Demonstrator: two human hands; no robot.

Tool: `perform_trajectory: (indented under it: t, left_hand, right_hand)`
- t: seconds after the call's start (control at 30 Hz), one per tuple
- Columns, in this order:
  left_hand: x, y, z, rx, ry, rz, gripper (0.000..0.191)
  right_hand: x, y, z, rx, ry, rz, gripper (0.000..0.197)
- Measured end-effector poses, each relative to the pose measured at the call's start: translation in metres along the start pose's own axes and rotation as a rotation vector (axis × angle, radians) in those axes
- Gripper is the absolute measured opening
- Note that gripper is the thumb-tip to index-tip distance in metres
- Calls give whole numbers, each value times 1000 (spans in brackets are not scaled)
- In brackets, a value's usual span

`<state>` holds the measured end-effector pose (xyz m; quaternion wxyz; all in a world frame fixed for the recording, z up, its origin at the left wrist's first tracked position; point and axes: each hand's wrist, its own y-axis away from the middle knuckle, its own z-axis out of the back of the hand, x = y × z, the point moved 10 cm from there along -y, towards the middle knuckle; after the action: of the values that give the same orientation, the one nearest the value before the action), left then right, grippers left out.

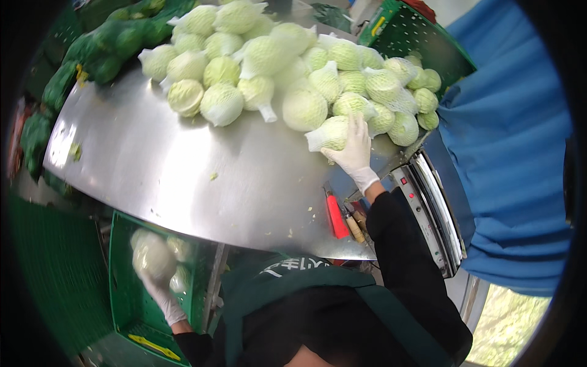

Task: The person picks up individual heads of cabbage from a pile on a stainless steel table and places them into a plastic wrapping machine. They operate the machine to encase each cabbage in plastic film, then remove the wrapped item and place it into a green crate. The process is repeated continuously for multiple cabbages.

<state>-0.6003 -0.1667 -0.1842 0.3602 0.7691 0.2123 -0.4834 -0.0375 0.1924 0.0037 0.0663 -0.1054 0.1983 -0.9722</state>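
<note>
My left hand [160, 293], in a white glove, holds a plastic-wrapped cabbage [155, 257] over a green plastic crate [137, 300] at the lower left. More wrapped cabbages [179, 279] lie in that crate. In a matching glove, my right hand [353, 149] rests on a cabbage in a white foam net [334, 133], at the near edge of a large pile. Most cabbages of the pile [263, 57] wear such nets; a few, like one trimmed cabbage [185, 97], are bare. The fingers of my right hand are spread over its top and side.
A red-handled tool [337, 215] and a wooden-handled tool [354, 229] lie on the steel table [183, 174] near its edge. To the right stands a sealing machine [426, 211] beside a blue curtain [504, 137]. Green net sacks [110, 46] and another green crate [422, 36] flank the pile.
</note>
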Motion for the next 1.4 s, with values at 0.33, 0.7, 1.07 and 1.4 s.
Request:
perform_trajectory:
  t: [0.33, 0.7, 1.07, 1.4]
  left_hand:
    - [60, -19, 173, -660, -307, 221, 60]
    - [136, -59, 234, -599, -631, 296, 53]
    - [-109, -17, -150, -151, -429, -568, 43]
    - [74, 53, -475, 1040, -230, 149, 66]
  right_hand:
    - [-22, -20, -47, 244, -22, 32, 94]
    - [-48, -21, -35, 523, 104, -42, 106]
    - [4, 12, 1, 247, -214, -266, 82]
    - [53, 79, -82, 371, -1186, -573, 94]
